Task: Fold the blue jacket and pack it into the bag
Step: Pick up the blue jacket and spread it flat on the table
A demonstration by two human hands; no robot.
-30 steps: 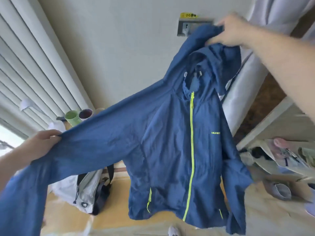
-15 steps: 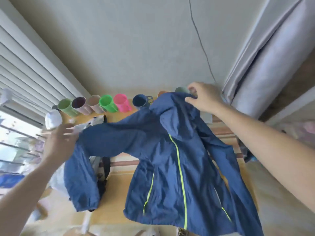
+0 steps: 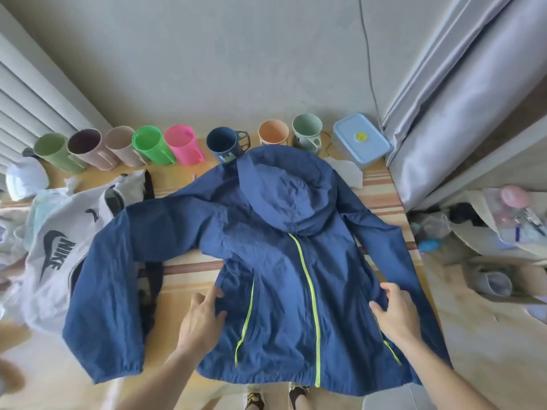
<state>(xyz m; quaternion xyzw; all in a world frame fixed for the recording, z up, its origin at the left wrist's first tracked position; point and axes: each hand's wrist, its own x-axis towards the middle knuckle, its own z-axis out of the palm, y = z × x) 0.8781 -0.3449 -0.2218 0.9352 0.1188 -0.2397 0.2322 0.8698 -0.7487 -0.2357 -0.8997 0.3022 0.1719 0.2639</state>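
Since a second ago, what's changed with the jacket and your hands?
The blue jacket went from hanging in the air to lying spread front-up on the table, hood toward the cups. Both hands let go of hood and sleeve and came down: left hand at the left side seam, right hand on the right side. The white bag and row of cups stayed put.

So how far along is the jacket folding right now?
Early. The blue jacket lies spread front-up on the table, sleeves out, nothing folded. The left hand and right hand rest on its sides, smoothing. Left: folding, then packing into the white bag.
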